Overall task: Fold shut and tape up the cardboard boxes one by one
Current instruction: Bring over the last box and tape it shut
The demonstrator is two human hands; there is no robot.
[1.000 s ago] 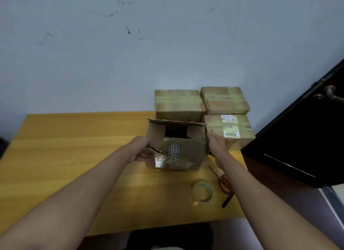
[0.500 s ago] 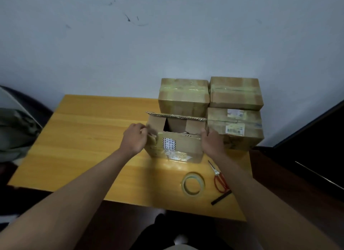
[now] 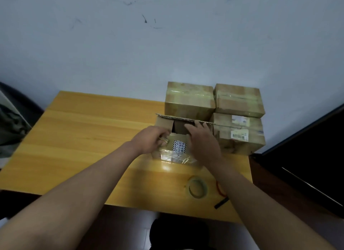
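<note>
Cardboard open box [image 3: 179, 147] near table [image 3: 89, 138] edge, left hand [image 3: 151, 141] gripping its flap, right hand [image 3: 202, 143] fingers flat.

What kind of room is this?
Probably a small home or office packing corner: sealed brown cardboard boxes stacked against a bare white wall, plus a clear tape roll and red-handled scissors on a yellow wooden table.

1. Open box [image 3: 179, 147]: brown cardboard, white label w/ black diagonal stripes + dark print, shiny clear tape at its base.
2. Stacked boxes [image 3: 189, 102]: tan-brown, glossy tape bands w/ greenish sheen; white labels on the lower right one.
3. Table [image 3: 89, 130]: yellow-orange wood grain.
4. Tape roll [image 3: 197, 189]: clear, yellowish.
5. Scissors [image 3: 220, 191]: red handles.
6. Wall [image 3: 167, 45]: pale grey-blue, dark scuffs.
</note>
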